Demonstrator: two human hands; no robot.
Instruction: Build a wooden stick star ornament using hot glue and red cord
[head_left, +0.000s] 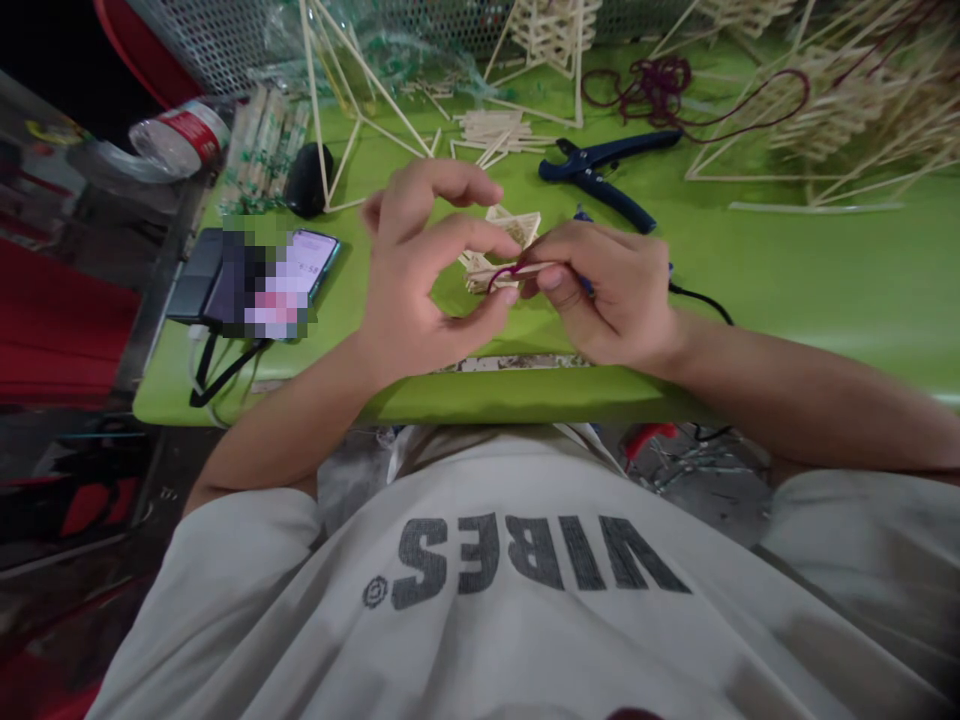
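My right hand (611, 290) pinches thin pale wooden sticks (536, 268) between thumb and fingers. A purple string (501, 274) is looped around these sticks and curves down to the thumb of my left hand (420, 260). The thumb and index finger of that hand curl around the string and stick ends, and its other fingers are bent and raised. Just behind the fingertips, a small woven stick piece (517, 225) rests on the green table (810, 300). Part of the string is hidden by my fingers.
Dark blue cutting pliers (611, 170) lie beyond my right hand. Loose sticks (499, 135), a stick frame (358, 118) and a tangle of purple cord (660, 85) are farther back. At left are a phone (315, 265), a black mouse (307, 180) and stick bundles (262, 140).
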